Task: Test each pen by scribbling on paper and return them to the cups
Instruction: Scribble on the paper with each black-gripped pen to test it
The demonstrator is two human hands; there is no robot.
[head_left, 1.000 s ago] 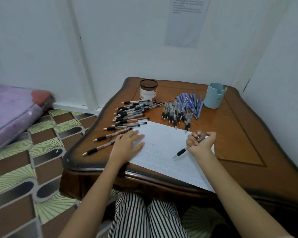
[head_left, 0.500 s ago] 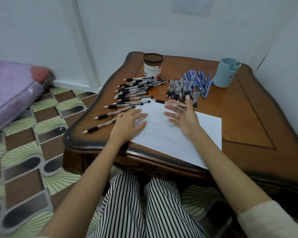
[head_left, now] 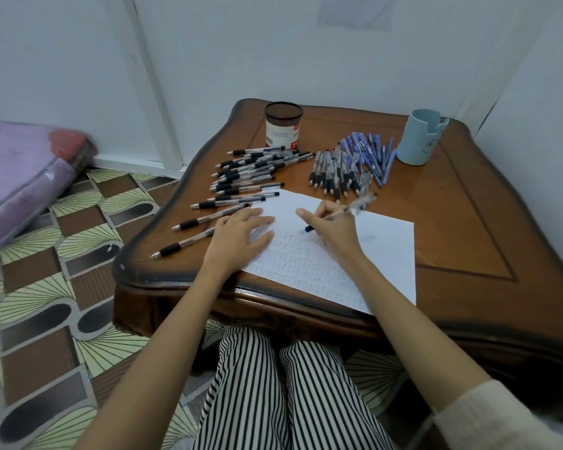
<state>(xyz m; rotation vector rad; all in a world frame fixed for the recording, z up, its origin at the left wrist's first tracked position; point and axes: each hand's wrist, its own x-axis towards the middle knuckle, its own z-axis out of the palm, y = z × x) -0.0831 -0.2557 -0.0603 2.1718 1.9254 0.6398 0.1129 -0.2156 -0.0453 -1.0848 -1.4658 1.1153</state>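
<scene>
A room in a home: low wooden table [head_left: 468, 206] on patterned flooring [head_left: 46, 271], what looks like a purple mattress [head_left: 17, 170] at nine o'clock, white walls [head_left: 241, 53] behind.

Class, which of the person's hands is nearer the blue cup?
Right. The right hand, gripping a pen, is down-left of the blue cup; the left hand rests farther left.

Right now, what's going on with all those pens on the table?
A person is trying out pens. Their right hand holds a pen with its tip on the paper, and the left hand lies flat on its edge. Loose pens lie on the table near a brown cup and a blue cup; no pens stick out of either.
</scene>
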